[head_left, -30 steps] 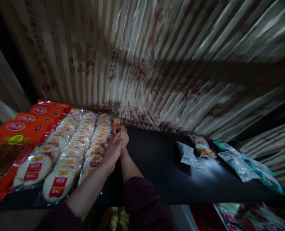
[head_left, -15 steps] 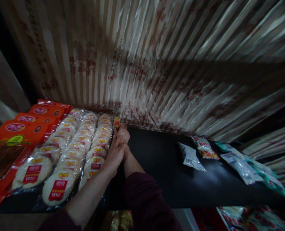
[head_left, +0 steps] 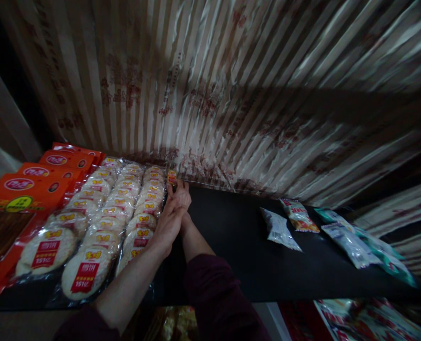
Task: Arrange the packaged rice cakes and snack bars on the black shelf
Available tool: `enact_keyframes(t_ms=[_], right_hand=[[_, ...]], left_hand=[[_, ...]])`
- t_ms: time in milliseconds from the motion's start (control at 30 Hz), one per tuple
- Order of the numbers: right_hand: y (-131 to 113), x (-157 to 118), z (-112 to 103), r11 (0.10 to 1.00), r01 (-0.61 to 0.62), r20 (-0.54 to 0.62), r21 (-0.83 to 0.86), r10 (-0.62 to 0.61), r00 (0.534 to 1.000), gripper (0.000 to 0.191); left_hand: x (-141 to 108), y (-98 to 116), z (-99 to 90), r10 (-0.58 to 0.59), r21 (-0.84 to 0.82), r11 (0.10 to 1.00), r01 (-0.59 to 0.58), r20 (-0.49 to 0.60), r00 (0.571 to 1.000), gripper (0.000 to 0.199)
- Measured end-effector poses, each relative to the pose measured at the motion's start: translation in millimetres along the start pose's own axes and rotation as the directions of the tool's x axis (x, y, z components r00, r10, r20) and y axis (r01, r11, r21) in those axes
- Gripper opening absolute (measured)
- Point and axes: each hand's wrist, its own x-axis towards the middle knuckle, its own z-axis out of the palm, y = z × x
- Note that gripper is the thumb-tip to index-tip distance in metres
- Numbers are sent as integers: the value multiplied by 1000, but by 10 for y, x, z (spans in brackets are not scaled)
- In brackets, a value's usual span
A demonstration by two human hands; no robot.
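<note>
My right hand (head_left: pixel 183 193) reaches to the back edge of the black shelf, with its fingers closed against a small yellow-and-red-labelled rice cracker packet (head_left: pixel 172 176). Only the top of that packet shows; the hands hide the rest. My left hand (head_left: pixel 172 219) lies across the right one, partly overlapping it, and its fingertips are mostly hidden. Just left of both hands runs a row of clear-wrapped round rice crackers (head_left: pixel 149 208), overlapping from back to front. Further left are two more such rows, with a front rice cracker packet (head_left: pixel 85 274) lying label up.
Orange snack bags (head_left: pixel 16 199) stand at the far left. On the black shelf (head_left: pixel 228 246) to the right lie a silver packet (head_left: pixel 279 229), a red-and-white packet (head_left: pixel 300 215) and green-and-white packets (head_left: pixel 384 253). Striped, printed curtain-like sheeting (head_left: pixel 203 104) hangs behind. More packaged goods (head_left: pixel 370 317) show below.
The view has shifted slightly, so the shelf goods sit a little higher and further left. My hands stay crossed at the same packet, with the fingers moved only slightly.
</note>
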Motion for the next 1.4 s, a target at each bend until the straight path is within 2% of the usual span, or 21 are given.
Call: enact_keyframes(t_ms=[167,333,433,533,667,800,867,933,1033,1133,1233,1400], right_hand=[[54,-2,-37,995,38,4,97,-38,999,32],[172,-43,-72,982,1,-71,187,12,997,36],[275,-114,-162,984,-22,-62,177,33,998,31],[391,-236,-299,980,-27,4,198,26,1000,24],[542,-493,-476,946,-15,95,323,-16,995,21],[687,-849,-638,910,-25,86,414,-12,996,19],[738,-1074,-738,892,-30,86,450,-10,996,18],[752,-1344,-860,882,-16,90,472,-30,996,18],[683,-1824,-1059,867,60,83,494,-116,990,19],[572,-2323,-1224,863,154,61,482,-208,976,18],[547,-2744,-1320,866,149,110,477,-227,968,18],[737,-3210,-1326,919,189,259,346,-287,922,18]], left_hand=[[10,-11,14,-7,-21,1000,7,-7,1000,40],[-38,-39,24,3,8,1000,-3,6,1000,33],[-138,-20,59,18,95,995,-20,17,1000,27],[-284,-8,125,54,217,974,-62,44,998,22],[-550,-33,199,82,394,909,-135,149,985,23],[-888,-106,159,100,481,845,-233,287,953,25],[-1070,-149,95,114,456,846,-275,348,930,27],[-1260,-186,17,139,419,859,-295,364,921,27],[-1570,-235,-112,161,390,867,-309,367,916,27],[-1903,-308,-236,96,448,858,-253,344,934,26],[-2230,-420,-344,52,497,841,-215,320,946,24],[-2689,-708,-504,-7,570,808,-148,260,966,24]])
